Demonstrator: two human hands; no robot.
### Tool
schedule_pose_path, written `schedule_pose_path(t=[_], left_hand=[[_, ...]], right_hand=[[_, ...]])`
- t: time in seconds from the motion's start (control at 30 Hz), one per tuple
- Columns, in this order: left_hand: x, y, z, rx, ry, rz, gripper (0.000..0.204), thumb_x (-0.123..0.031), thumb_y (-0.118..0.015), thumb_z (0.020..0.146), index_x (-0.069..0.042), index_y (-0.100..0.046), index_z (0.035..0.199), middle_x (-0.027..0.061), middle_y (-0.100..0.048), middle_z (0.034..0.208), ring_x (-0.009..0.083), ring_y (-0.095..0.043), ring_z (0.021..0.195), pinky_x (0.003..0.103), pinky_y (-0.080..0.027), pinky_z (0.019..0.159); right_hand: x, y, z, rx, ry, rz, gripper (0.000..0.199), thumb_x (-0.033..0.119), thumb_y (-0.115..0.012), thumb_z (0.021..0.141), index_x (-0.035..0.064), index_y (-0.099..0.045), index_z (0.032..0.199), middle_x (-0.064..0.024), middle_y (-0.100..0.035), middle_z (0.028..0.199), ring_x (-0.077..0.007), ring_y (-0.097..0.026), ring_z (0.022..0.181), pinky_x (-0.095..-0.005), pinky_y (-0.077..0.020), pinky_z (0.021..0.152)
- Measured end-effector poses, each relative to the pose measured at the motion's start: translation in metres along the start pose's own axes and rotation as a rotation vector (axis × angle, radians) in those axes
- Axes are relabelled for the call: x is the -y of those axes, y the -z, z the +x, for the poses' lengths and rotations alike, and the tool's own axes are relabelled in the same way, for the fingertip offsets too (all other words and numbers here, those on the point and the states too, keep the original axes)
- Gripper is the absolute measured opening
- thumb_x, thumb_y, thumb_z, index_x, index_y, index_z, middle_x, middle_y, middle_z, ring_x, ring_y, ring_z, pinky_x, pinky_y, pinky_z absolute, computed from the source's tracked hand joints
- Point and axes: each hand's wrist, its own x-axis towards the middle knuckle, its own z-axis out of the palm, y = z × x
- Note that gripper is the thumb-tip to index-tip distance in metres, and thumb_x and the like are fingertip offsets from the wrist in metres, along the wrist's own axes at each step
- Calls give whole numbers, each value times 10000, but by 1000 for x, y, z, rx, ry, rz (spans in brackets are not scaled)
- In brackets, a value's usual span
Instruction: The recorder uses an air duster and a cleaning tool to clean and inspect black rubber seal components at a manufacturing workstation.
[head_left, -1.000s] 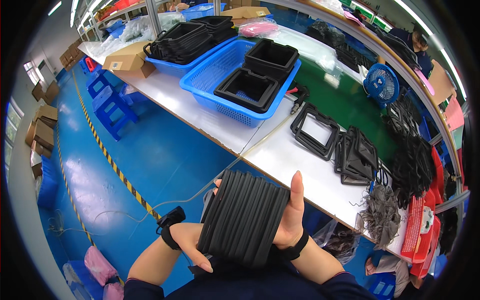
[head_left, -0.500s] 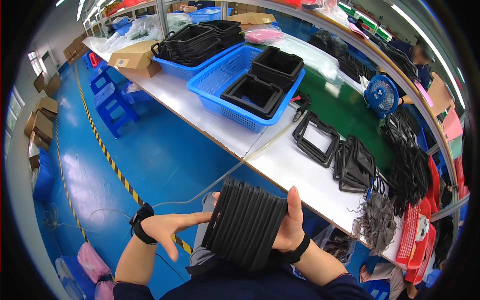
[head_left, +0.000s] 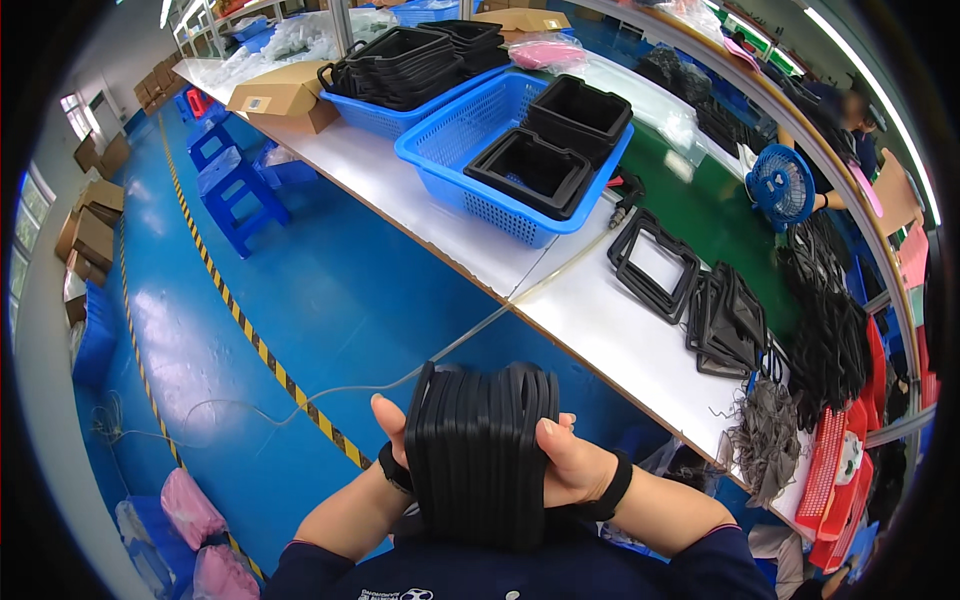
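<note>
Close against my body I hold a thick stack of black rectangular frames (head_left: 480, 455), pressed together side by side with their edges facing up. My left hand (head_left: 393, 428) clasps its left end; the thumb points up and the other fingers are hidden behind the stack. At the right end, my right hand (head_left: 578, 466) grips it with the thumb on the near side and fingertips showing beyond. Both wrists wear black bands. On the white table (head_left: 570, 350) lie loose black frames (head_left: 652, 265) and a pile of frames with dark mesh (head_left: 725, 320).
A blue basket (head_left: 470, 200) with stacked black frames stands on the table, beside another full one (head_left: 375, 115). A power tool (head_left: 625, 195) lies near a blue fan (head_left: 780, 187). Dark strips (head_left: 825, 330) and red trays (head_left: 835, 480) sit at right. A hose crosses the table edge.
My left hand has come in from the open air to clasp the stack's left end. The stack has turned more upright and moved slightly nearer my body, with my right hand still on it.
</note>
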Motion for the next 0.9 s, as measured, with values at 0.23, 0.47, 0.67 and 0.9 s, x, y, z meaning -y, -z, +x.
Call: schedule_pose_path(t=[0.23,0.47,0.67,0.9], left_hand=[[-8,-32,17,26,-179,19,1288,-935,-334,583,55,-278,1404,314,-437,1320,431,-484,1194,510,-389,1010],[-17,-56,18,-141,82,257,1295,-950,-317,567,34,-285,1408,331,-447,1300,438,-489,1185,514,-390,1007],[-5,-45,27,-6,-250,41,1298,-967,-255,561,19,-282,1405,310,-423,1330,410,-462,1216,494,-375,1024],[-21,-50,24,-31,-275,13,1225,-915,-230,663,56,-258,1410,295,-398,1364,407,-404,1271,540,-285,1076]], right_hand=[[9,-13,-2,81,58,-458,636,420,-529,923,-7,-377,1368,-101,-433,1333,-184,-382,1243,-335,-324,1031],[3,5,-10,57,-27,-195,571,413,-475,952,-8,-406,1332,-102,-464,1309,-186,-450,1208,-331,-361,1011],[26,-2,-16,-8,96,-406,535,406,-431,973,-16,-451,1302,-101,-507,1255,-165,-469,1176,-294,-369,995],[39,-36,-32,-512,256,-1137,373,326,-537,937,-28,-643,988,-90,-642,937,-168,-604,864,-256,-474,758]])
